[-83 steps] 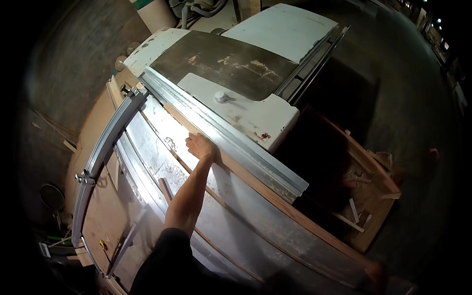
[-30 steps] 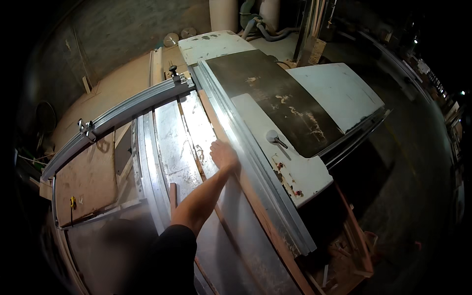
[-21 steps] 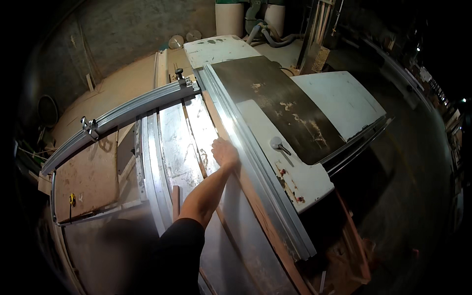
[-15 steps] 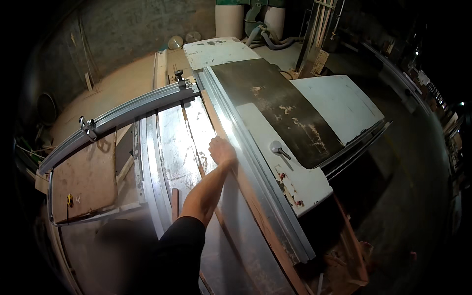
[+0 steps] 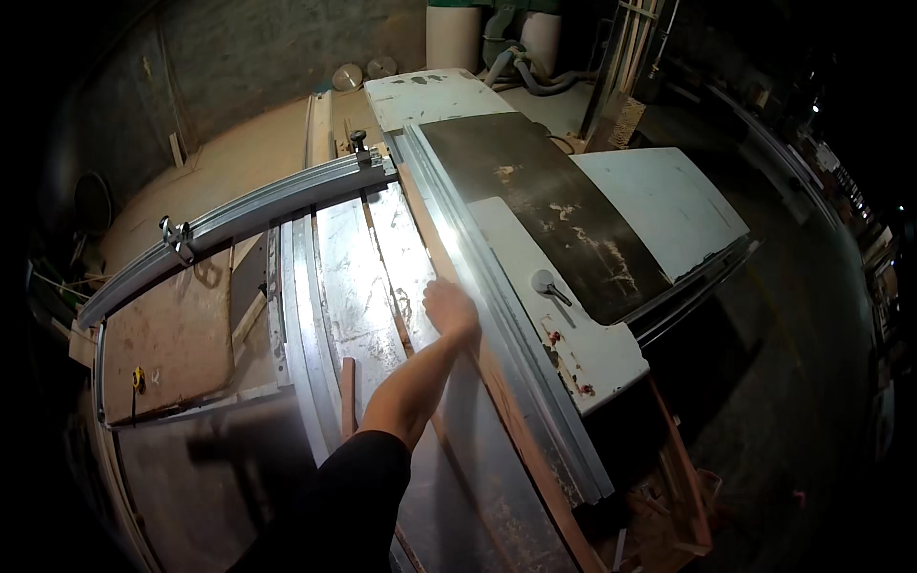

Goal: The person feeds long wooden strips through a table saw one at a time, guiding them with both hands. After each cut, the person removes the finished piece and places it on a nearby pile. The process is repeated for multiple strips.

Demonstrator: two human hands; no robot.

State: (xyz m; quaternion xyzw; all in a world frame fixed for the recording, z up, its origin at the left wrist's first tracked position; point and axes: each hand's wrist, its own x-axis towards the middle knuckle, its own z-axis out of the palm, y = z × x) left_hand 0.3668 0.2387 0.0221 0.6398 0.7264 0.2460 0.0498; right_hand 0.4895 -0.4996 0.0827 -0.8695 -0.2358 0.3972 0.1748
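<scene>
My left hand (image 5: 451, 307) is closed, its fingers curled over a long reddish wood strip (image 5: 511, 411). The strip lies lengthwise on the silver sliding table (image 5: 358, 267) of a panel saw, close beside an aluminium rail (image 5: 506, 334). Its far end is near the crosscut fence (image 5: 277, 196), while its near end runs down to the lower edge of the view. Left of my forearm, a short reddish wood piece (image 5: 349, 396) rests on the sliding table, partly hidden by the arm. My right hand is out of view.
Right of the rail are a white panel with a grey lever knob (image 5: 544, 282) and the dark saw tabletop (image 5: 554, 210). A yellow tape measure (image 5: 138, 379) lies on the brown side board (image 5: 172, 334). Two round discs (image 5: 349, 76) lean on the back wall.
My left hand has shifted slightly toward me along the wood strip, still closed. The whole view has turned a little; the saw and short wood piece look unmoved.
</scene>
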